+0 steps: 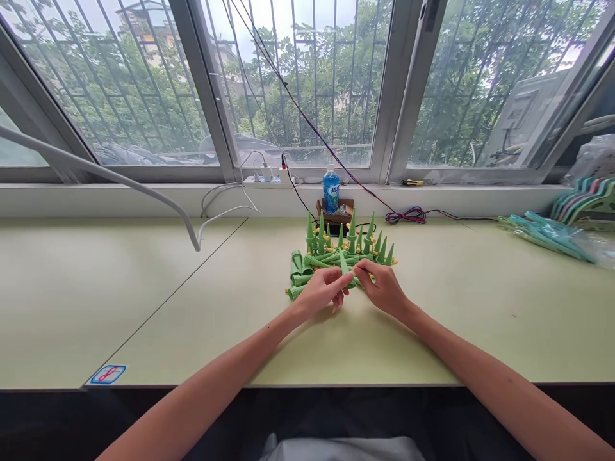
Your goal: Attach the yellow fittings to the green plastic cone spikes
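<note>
My left hand (327, 291) is closed round the wide base of a green plastic watering spike (344, 264), its point tilted up and away from me. Against the side of that spike, my right hand (383, 286) pinches with thumb and forefinger; whatever sits between those fingertips is too small to make out. Just beyond both hands, several similar spikes (352, 235) stand point-up in rows, with small yellow valves on their sides. More green spikes (296, 280) lie in a loose pile to the left and in front of them, partly hidden by my hands.
Behind the spikes, a bottle of blue liquid (331, 191) stands by a small brown box (346, 210). A bundled cable (406, 216) and teal plastic pieces (548, 235) lie to the right. A white cable (163, 195) hangs over the pale green table (158, 275) at left.
</note>
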`<action>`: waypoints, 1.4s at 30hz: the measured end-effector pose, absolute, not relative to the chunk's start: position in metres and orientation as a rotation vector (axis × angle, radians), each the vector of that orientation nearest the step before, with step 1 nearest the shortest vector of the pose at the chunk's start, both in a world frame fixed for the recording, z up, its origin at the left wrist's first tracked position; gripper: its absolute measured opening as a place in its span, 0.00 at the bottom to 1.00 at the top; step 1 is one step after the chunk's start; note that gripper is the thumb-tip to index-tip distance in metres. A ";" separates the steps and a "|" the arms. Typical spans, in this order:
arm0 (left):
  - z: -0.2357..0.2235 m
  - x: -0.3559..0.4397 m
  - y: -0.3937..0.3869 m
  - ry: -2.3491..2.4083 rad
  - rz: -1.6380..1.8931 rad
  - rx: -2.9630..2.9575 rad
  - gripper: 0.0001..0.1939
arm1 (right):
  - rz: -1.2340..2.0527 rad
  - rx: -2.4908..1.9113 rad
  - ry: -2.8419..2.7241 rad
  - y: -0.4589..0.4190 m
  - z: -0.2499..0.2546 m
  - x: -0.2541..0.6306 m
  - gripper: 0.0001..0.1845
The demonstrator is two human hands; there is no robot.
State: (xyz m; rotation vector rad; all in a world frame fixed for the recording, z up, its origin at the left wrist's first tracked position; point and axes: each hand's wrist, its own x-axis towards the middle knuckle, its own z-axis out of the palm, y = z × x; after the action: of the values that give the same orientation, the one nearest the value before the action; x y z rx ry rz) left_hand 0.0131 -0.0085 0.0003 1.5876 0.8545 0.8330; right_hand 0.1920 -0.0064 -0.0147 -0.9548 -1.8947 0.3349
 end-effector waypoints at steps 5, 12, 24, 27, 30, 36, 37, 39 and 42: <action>-0.002 0.012 -0.010 0.908 0.926 1.838 0.20 | 0.332 -0.963 -1.893 -0.005 -0.016 0.191 0.15; -0.008 0.013 -0.007 1.020 1.052 2.098 0.17 | 0.326 -0.975 -1.884 -0.005 -0.016 0.191 0.16; -0.012 0.012 -0.003 1.044 1.109 2.295 0.15 | 0.323 -0.972 -1.867 -0.003 -0.018 0.192 0.15; -0.012 0.011 -0.003 1.026 1.116 2.323 0.15 | 0.325 -0.978 -1.868 -0.004 -0.018 0.192 0.15; -0.012 0.010 -0.003 1.008 1.110 2.361 0.15 | 0.335 -0.985 -1.865 -0.004 -0.017 0.191 0.16; -0.013 0.008 -0.002 0.965 1.171 2.418 0.14 | 0.375 -1.006 -1.848 -0.006 -0.014 0.189 0.16; -0.013 0.008 -0.002 0.968 1.176 2.411 0.14 | 0.383 -1.007 -1.839 -0.006 -0.013 0.189 0.16; -0.012 0.010 -0.004 0.982 1.166 2.383 0.14 | 0.402 -1.009 -1.818 -0.005 -0.013 0.189 0.16; -0.010 0.012 -0.005 0.998 1.137 2.324 0.13 | 0.442 -1.010 -1.789 -0.004 -0.014 0.189 0.17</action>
State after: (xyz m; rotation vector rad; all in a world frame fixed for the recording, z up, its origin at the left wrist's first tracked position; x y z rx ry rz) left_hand 0.0123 -0.0052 -0.0104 2.3237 0.9975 1.1374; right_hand 0.1893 -0.0045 -0.0142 -1.0101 -1.7888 0.4417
